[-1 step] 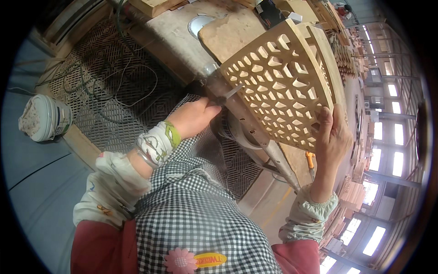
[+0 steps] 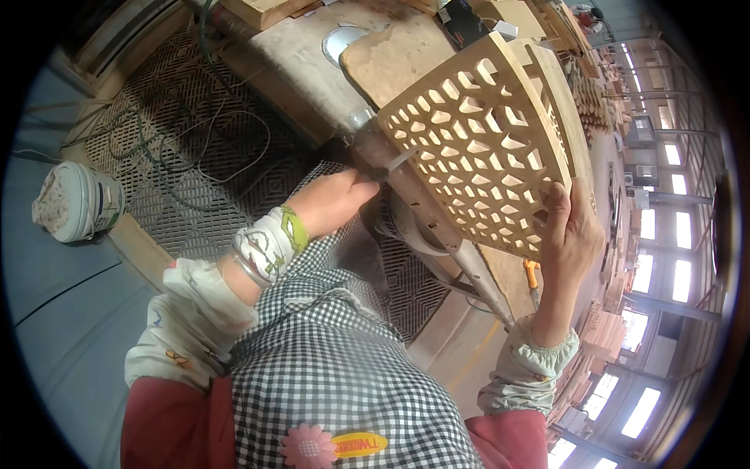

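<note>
In the head view, a round white plastic bucket (image 2: 100, 205) sits far left. The left hand (image 2: 332, 203) curls its fingers closed around the dark handle of a slim metal tool (image 2: 401, 159), whose tip meets the left edge of a tan wooden lattice panel (image 2: 466, 139) pierced with angular holes. The panel stands tilted, its lower right edge gripped between the right hand's (image 2: 573, 238) thumb, on the pierced face, and its partly hidden fingers.

A workbench (image 2: 291, 59) carries a tan board (image 2: 394, 59) and a round silvery disc (image 2: 339, 44); cables (image 2: 267, 137) lie across the latticed floor mat (image 2: 191, 241).
</note>
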`<move>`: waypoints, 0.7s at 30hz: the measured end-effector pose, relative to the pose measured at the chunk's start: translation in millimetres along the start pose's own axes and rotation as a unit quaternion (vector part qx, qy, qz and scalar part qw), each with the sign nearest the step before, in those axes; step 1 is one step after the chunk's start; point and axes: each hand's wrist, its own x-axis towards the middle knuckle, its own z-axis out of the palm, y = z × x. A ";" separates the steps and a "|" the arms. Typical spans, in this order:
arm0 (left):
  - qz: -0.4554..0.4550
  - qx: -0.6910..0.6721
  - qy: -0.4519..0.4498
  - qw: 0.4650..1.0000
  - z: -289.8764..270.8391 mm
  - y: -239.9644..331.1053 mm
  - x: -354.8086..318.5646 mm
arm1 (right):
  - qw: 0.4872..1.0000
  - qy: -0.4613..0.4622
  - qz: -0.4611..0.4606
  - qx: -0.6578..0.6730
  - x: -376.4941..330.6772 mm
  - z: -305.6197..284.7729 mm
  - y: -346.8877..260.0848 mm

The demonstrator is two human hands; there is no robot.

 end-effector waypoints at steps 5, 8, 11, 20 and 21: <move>-0.101 -0.145 -0.096 0.980 -7.2 1.4 0.5 | 1.000 0.000 -0.008 -0.021 2.0 -1.7 0.0; -0.106 -0.178 -0.118 0.971 -13.0 -9.2 -6.4 | 1.000 0.004 -0.002 -0.010 1.1 0.7 1.4; -0.118 -0.155 -0.122 0.973 -19.9 -9.9 -36.5 | 1.000 0.004 0.002 0.000 -1.5 0.0 1.8; 0.045 0.057 0.037 0.997 -4.2 32.4 -64.2 | 0.998 0.018 -0.046 -0.038 -22.6 -10.7 -31.7; 0.073 0.079 0.030 0.994 -2.7 39.6 -61.6 | 0.998 0.019 -0.050 -0.042 -24.4 -10.7 -31.9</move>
